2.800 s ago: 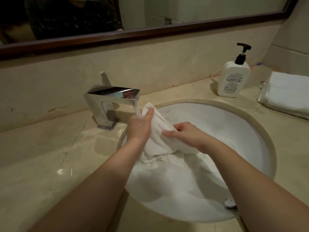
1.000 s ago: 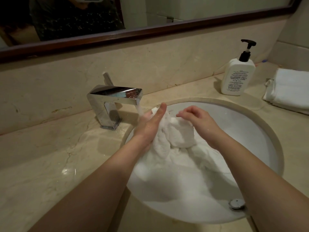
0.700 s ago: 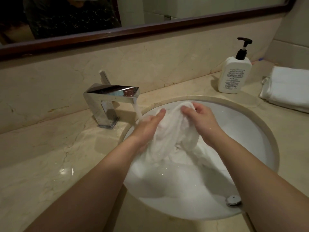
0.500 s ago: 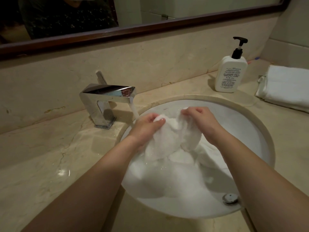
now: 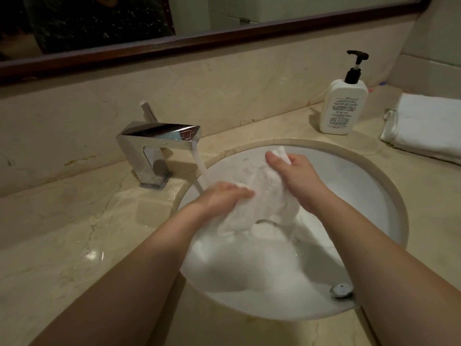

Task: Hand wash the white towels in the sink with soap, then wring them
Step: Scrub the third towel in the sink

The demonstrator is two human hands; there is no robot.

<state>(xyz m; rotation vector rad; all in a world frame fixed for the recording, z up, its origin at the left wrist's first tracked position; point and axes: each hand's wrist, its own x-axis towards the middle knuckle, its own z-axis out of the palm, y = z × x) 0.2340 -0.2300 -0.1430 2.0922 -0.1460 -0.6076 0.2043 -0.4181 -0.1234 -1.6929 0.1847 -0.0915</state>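
While water runs, left hand [image 5: 222, 197] fingers grasp wet towel [image 5: 264, 196] | right hand [image 5: 296, 176] fingers likewise | over sink [image 5: 374, 196]

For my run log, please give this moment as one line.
left hand grips towel | right hand grips towel | faucet running

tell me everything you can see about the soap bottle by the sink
The white plastic pump bottle has a flattened, rounded-shoulder body, a black collar and a black pump head whose nozzle points left. Small dark print covers its front, too small to read. It stands upright on the beige marble counter, behind and right of the basin, beside a folded white towel. Nothing grips it.
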